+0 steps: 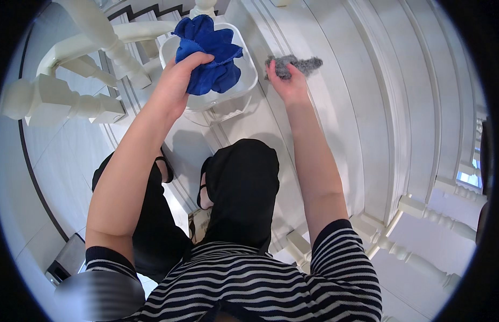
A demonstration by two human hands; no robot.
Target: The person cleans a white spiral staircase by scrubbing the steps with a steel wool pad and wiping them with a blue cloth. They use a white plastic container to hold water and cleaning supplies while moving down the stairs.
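Observation:
A bunched blue cloth is gripped in my left hand, above a translucent plastic bin standing on a stair tread. Part of the bin lies hidden behind the cloth and my hand. To the right, my right hand has its fingers on a crumpled grey fuzzy cloth, which lies on the pale stone stair. Whether those fingers are closed around the grey cloth or only press on it, I cannot tell.
Pale stair steps rise to the right. Cream turned balusters and a curved rail stand at the upper left, with more balusters at the lower right. My bent knee is just below the bin.

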